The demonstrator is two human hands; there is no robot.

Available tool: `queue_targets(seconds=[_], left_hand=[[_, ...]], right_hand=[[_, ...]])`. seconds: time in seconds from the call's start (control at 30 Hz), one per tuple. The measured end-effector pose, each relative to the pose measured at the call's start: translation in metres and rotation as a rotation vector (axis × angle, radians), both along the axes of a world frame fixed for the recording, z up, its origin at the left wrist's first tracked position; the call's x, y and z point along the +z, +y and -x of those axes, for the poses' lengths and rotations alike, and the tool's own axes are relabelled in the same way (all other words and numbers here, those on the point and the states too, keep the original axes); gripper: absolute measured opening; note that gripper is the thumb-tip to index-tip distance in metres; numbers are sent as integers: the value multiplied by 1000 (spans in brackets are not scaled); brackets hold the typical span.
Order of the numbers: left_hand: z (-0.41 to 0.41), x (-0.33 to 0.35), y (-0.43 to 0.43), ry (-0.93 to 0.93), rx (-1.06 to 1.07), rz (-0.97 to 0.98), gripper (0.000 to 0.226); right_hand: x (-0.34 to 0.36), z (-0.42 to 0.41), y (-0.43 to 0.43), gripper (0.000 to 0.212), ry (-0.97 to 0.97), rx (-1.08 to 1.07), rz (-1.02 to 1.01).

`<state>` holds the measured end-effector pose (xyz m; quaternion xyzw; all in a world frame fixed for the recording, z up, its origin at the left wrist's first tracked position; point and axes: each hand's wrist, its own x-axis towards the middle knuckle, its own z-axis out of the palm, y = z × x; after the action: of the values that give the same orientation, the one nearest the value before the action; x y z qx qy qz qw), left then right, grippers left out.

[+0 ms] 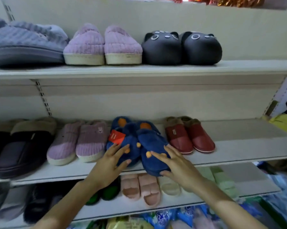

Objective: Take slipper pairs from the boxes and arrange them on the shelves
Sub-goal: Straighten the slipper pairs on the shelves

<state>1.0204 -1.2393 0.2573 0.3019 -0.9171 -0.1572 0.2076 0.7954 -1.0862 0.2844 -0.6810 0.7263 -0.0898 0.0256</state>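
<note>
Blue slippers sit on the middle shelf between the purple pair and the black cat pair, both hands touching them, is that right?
Not quite. The head view shows the blue slippers on the middle shelf between the purple pair and the red pair; the black cat pair is on the top shelf. The left hand and right hand do touch them.
</note>
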Motion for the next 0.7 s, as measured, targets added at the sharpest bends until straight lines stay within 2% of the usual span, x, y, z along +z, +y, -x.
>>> queue_targets(seconds=[0.37,0.53,0.6,0.7], left_hand=[[-1,-3,7,33,-11,-39,81],[-6,3,10,-13,4,-45,63],[-18,10,10,-58,27,41,66],[-51,19,5,-94,100,97,75]], right_hand=[[-13,27,-46,85,-85,59,12],[-6,19,-43,90,6,41,-42],[8,8,-44,88,71,3,-86],[31,-19,-52,82,102,7,-48]])
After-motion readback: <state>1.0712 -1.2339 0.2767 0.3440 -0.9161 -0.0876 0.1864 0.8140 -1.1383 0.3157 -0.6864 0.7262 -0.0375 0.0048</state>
